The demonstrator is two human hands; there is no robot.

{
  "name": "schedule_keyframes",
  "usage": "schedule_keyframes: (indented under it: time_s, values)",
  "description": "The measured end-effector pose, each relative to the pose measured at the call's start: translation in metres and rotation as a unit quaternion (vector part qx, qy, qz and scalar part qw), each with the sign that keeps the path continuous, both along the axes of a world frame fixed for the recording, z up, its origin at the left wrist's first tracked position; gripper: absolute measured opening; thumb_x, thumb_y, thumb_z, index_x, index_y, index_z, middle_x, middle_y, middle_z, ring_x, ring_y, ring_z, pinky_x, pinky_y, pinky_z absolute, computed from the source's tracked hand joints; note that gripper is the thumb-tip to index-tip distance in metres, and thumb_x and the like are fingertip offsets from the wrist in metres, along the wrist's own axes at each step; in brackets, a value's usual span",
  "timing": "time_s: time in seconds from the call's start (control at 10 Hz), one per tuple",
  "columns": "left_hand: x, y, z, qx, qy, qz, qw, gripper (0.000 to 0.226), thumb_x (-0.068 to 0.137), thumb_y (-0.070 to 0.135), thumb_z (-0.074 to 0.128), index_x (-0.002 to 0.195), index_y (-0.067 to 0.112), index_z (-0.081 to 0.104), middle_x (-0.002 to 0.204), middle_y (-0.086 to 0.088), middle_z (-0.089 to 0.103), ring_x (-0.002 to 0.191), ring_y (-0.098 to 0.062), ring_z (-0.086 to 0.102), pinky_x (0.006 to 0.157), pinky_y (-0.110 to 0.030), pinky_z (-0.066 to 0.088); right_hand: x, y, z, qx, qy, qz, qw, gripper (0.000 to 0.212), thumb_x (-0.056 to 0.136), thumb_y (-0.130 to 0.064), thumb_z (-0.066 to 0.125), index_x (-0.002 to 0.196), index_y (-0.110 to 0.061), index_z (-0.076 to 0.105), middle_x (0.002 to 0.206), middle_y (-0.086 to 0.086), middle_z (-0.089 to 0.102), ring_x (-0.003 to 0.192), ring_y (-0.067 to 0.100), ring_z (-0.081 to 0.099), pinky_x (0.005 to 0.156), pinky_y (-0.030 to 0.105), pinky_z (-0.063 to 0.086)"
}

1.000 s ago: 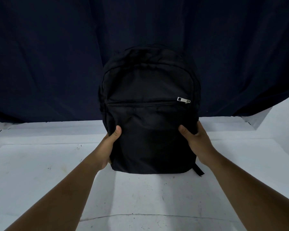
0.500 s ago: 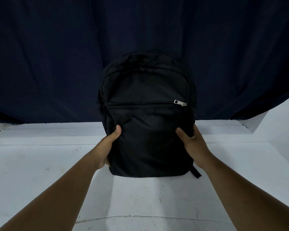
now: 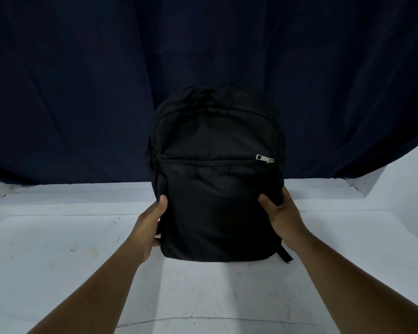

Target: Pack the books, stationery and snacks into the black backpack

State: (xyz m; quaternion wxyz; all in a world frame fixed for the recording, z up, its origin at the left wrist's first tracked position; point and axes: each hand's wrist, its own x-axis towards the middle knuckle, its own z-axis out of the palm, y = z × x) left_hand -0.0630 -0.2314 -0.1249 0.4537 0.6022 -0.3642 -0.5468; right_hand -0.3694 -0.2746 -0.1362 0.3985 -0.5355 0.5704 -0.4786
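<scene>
1. Nearest the camera, in front of the black backpack (image 3: 217, 189), the white tabletop (image 3: 58, 261) lies bare, so there is lots of room to slide the bag toward the person.
2. The left hand (image 3: 150, 227) grips the backpack's left side low down, thumb on the front, the other fingers hidden round the side.
3. The right hand (image 3: 279, 213) grips the backpack's right side the same way, thumb pressed into the cloth.
4. Two hands on two sides likely keep the soft bag standing up (it would probably flop without help).
5. The backpack stands upright in the middle of the tabletop; its front pocket looks closed, with the zipper pull (image 3: 264, 158) at the right end.
6. A strap end (image 3: 285, 255) sticks out at the backpack's bottom right corner.
7. Behind the backpack hangs a dark curtain (image 3: 82, 92). No books, stationery or snacks show anywhere.
</scene>
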Motion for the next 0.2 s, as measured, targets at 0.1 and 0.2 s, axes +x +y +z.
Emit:
schedule_keyframes:
  time_s: [0.1,0.2]
  values:
    - [0.008,0.011,-0.009,-0.01,0.025,0.042,0.999,0.071,0.077,0.076,0.051,0.135,0.036,0.059,0.137,0.01,0.06,0.128,-0.028,0.055,0.105,-0.057,0.046,0.004,0.005,0.007,-0.021,0.021,-0.031,0.999,0.064,0.089,-0.048,0.065,0.144,-0.031,0.039,0.131,-0.013,0.055,0.117,0.014,0.052,0.095,0.033,0.043]
    - [0.016,0.041,-0.027,-0.044,-0.005,0.068,0.997,0.046,0.09,0.067,0.05,0.122,0.038,0.065,0.127,0.017,0.065,0.127,-0.015,0.055,0.109,-0.049,0.044,0.002,0.034,-0.007,-0.067,0.047,-0.079,0.994,0.071,0.089,-0.039,0.069,0.149,-0.031,0.033,0.133,-0.018,0.048,0.119,0.006,0.047,0.1,0.031,0.043]
